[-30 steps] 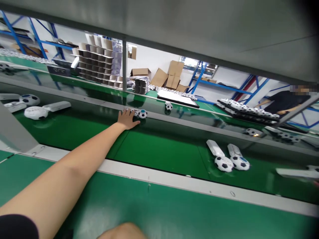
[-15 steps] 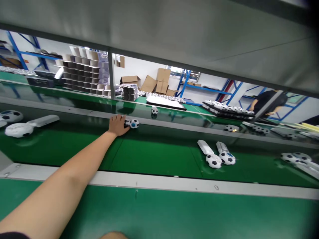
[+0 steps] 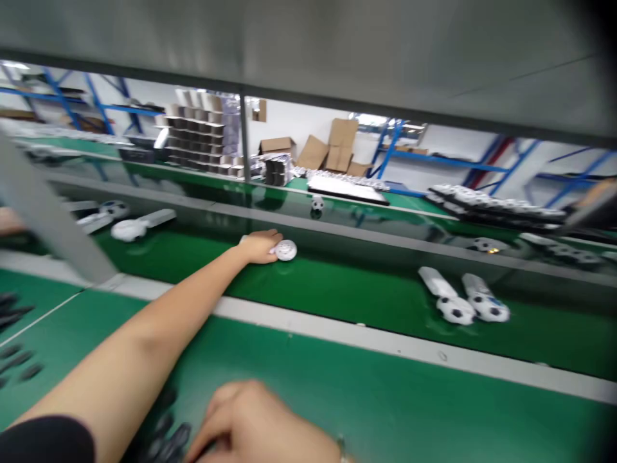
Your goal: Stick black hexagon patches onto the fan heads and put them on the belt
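Evidently the reach onto the green conveyor belt (image 3: 337, 288) is complete: the left hand (image 3: 260, 247) looks closed around a white round-headed device (image 3: 286, 250), not clear of the belt. Two football-patterned devices (image 3: 454, 310) lie untouched farther right on it. Nearside of the belt, the right hand (image 3: 270, 421) curls beside small dark parts (image 3: 178, 439); whether it grips any, I cannot tell.

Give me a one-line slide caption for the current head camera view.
Left hand on a white soccer-ball-style device on a green belt, right hand near dark parts.
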The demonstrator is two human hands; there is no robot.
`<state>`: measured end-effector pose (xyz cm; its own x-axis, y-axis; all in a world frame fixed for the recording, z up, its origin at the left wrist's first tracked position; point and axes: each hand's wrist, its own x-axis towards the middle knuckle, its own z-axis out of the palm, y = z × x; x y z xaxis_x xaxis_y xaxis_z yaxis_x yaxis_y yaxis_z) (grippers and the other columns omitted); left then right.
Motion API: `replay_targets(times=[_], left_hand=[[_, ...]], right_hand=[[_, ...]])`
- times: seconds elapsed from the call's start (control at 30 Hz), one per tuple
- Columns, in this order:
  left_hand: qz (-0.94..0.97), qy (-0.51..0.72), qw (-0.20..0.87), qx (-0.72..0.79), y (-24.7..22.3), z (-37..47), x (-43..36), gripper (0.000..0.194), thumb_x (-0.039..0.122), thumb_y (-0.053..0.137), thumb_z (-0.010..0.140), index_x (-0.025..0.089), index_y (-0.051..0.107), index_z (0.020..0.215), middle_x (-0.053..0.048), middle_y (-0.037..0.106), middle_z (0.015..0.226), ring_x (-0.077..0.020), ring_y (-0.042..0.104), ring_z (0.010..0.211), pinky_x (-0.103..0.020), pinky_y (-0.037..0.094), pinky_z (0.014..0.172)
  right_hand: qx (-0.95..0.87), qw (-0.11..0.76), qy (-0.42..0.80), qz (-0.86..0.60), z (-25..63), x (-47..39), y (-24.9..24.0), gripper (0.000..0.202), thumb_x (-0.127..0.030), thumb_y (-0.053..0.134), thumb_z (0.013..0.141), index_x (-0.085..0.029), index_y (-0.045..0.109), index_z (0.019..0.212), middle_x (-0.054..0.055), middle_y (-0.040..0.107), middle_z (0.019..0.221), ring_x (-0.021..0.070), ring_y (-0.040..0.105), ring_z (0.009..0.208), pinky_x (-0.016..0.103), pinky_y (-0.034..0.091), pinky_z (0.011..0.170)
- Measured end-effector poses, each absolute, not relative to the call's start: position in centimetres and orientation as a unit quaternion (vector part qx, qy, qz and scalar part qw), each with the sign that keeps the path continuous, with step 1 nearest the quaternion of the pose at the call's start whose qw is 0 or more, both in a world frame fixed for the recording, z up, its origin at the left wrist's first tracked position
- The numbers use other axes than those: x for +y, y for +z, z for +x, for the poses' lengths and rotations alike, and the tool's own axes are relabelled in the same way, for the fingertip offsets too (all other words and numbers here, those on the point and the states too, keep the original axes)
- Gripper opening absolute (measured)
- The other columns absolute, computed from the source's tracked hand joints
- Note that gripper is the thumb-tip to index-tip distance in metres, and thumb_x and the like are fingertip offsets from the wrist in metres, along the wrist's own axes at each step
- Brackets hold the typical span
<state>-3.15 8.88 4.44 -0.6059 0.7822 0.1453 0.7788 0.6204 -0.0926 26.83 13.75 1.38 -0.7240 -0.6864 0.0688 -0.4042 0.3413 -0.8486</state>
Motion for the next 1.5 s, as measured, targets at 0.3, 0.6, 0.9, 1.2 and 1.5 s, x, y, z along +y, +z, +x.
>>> replay_targets(times=[0.3,0.6,0.9,1.2,1.5], left_hand=[[-0.365,0.009,0.127,-0.922,4.5,7.0,1.6,0.061,0.035,0.052,0.078,0.024,0.037,0.135,-0.011,0.053,0.121,-0.0278,0.057,0.101,-0.037,0.043,0.078],[-0.346,-0.002,0.094,-0.933,4.4,12.0,-3.4,0.074,0.028,0.053,0.072,0.029,0.028,0.142,-0.008,0.061,0.112,-0.0282,0.060,0.098,-0.035,0.045,0.073],[-0.442,-0.077,-0.011,-0.894,4.9,14.9,-1.7,0.073,0.036,0.060,0.067,0.031,0.034,0.135,-0.004,0.064,0.112,-0.0276,0.061,0.096,-0.033,0.045,0.073],[-0.410,-0.090,-0.059,-0.906,5.0,13.2,-1.8,0.060,0.045,0.059,0.073,0.035,0.040,0.128,-0.001,0.066,0.108,-0.0246,0.063,0.090,-0.029,0.043,0.065],[-0.316,-0.070,-0.019,-0.946,4.5,11.1,-3.5,0.064,0.046,0.057,0.072,0.025,0.039,0.130,-0.008,0.065,0.108,-0.0273,0.063,0.092,-0.033,0.046,0.068]], right_hand=[[0.849,0.002,-0.472,-0.239,24.9,11.9,0.6,0.022,-0.013,0.057,0.087,-0.019,0.073,0.101,0.003,0.063,0.092,0.0127,0.060,0.081,0.023,0.047,0.075],[0.908,-0.017,-0.193,-0.372,24.9,9.5,2.2,0.022,-0.026,0.053,0.094,-0.023,0.068,0.109,0.002,0.060,0.106,0.0142,0.060,0.088,0.023,0.047,0.076],[0.944,-0.032,-0.024,-0.327,26.3,9.9,3.2,0.014,-0.010,0.051,0.086,-0.015,0.062,0.093,0.008,0.062,0.091,0.0201,0.060,0.081,0.026,0.047,0.063],[0.932,-0.043,-0.277,-0.230,24.4,11.0,2.3,0.026,-0.013,0.047,0.089,-0.015,0.066,0.106,0.010,0.064,0.108,0.0199,0.061,0.097,0.030,0.048,0.087],[0.942,-0.035,-0.095,-0.320,24.2,9.8,2.6,0.031,-0.020,0.042,0.097,-0.023,0.059,0.122,0.006,0.059,0.122,0.0185,0.060,0.094,0.028,0.049,0.077]])
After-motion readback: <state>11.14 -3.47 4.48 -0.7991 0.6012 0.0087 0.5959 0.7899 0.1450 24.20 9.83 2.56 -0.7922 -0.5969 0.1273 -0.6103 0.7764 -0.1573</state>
